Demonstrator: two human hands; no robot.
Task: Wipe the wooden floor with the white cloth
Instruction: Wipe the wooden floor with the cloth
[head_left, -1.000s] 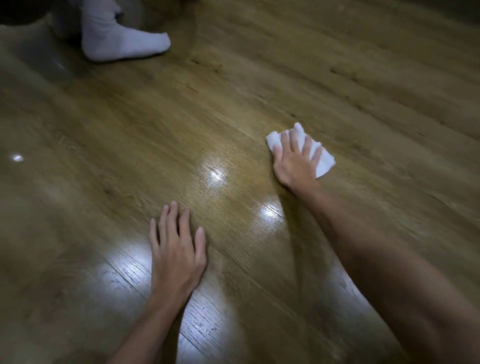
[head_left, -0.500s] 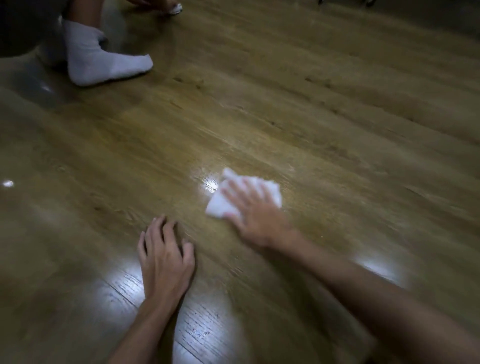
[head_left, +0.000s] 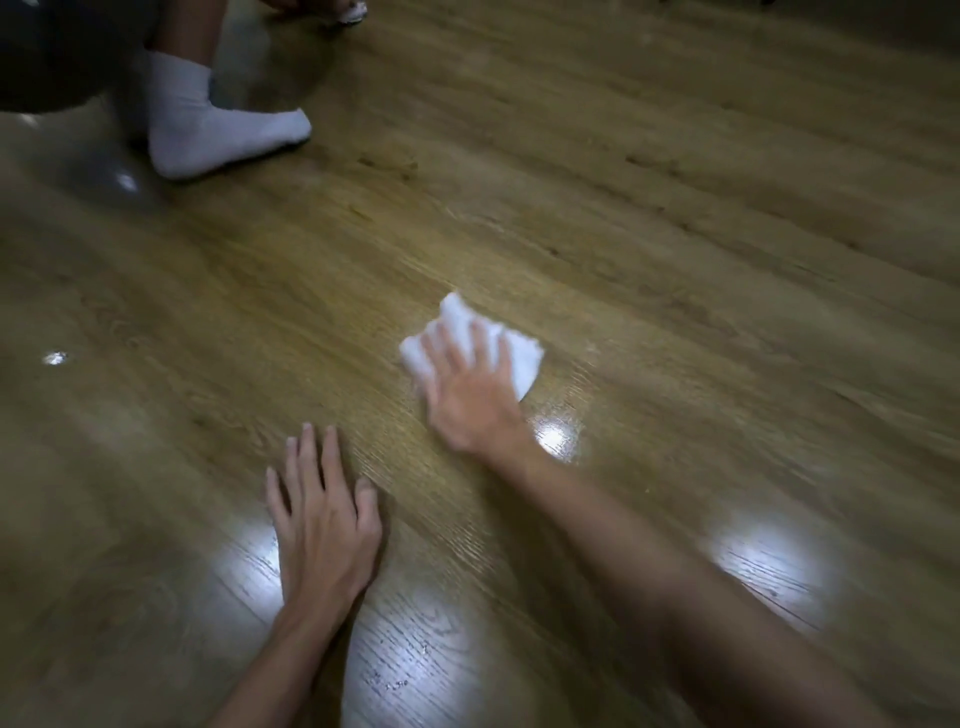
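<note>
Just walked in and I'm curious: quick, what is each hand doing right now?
Left hand: open, flat on the floor, holding nothing.
Right hand: open, straight fingers pressing the cloth to the floor.

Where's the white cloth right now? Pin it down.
In the head view the white cloth lies mid-frame on the wooden floor, under the right hand, beyond the left hand.
</note>
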